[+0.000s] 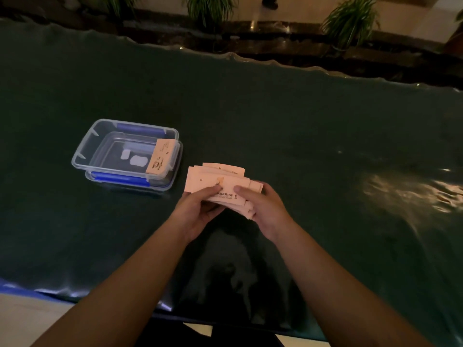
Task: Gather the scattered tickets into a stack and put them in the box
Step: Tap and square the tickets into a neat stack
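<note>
We see matt pale paper tickets, slightly curled. Left of them, the box looks like clear glossy plastic with opaque blue plastic clips. Under the box, the table cover appears dark, smooth, glossy sheeting, wrinkled at its edges.

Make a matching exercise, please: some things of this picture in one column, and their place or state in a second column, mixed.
Things:
1. bundle of tickets
2. single ticket
3. clear box
4. potted plants

Places or states:
A. leaning inside the box, at its right wall
B. held by the left hand and right hand
C. beyond the far table edge
D. open, on the table, left of the hands

Pairs: 1-B, 2-A, 3-D, 4-C
</note>
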Tool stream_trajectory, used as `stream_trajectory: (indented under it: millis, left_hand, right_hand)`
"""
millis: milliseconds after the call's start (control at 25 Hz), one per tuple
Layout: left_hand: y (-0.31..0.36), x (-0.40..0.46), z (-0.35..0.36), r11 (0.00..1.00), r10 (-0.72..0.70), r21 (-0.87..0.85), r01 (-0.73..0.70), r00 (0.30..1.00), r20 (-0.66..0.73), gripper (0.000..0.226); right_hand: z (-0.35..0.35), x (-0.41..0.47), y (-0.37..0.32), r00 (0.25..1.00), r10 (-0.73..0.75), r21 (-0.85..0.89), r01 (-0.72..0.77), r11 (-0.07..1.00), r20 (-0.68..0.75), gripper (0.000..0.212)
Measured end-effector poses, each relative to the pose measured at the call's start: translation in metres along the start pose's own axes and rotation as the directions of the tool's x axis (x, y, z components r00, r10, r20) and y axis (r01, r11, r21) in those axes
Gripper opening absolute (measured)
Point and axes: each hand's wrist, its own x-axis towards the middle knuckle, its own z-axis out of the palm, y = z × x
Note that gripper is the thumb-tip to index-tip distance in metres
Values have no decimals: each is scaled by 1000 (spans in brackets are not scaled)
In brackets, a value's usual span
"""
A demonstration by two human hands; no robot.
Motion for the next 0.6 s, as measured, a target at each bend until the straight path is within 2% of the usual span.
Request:
stream_trajectory:
  millis: [120, 280, 440, 600]
  left_hand:
    - [20, 6, 0, 995, -56, 82, 55, 998, 16, 58]
    - [47, 29, -3, 950, -165, 273, 151, 986, 27, 55]
    - [67, 60, -2, 926, -219, 318, 205, 976, 9, 45]
    - [78, 90, -2, 910, -215, 348, 226, 974, -70, 40]
  right_hand:
    - [-8, 15, -18, 1000, -4, -48, 5, 999, 29, 50]
    - [-7, 40, -38, 1000, 1, -98, 2, 995, 30, 49]
    - [10, 66, -45, 999, 31, -141, -34, 989, -27, 42]
    - [22, 96, -45, 996, 59, -175, -70, 982, -66, 37]
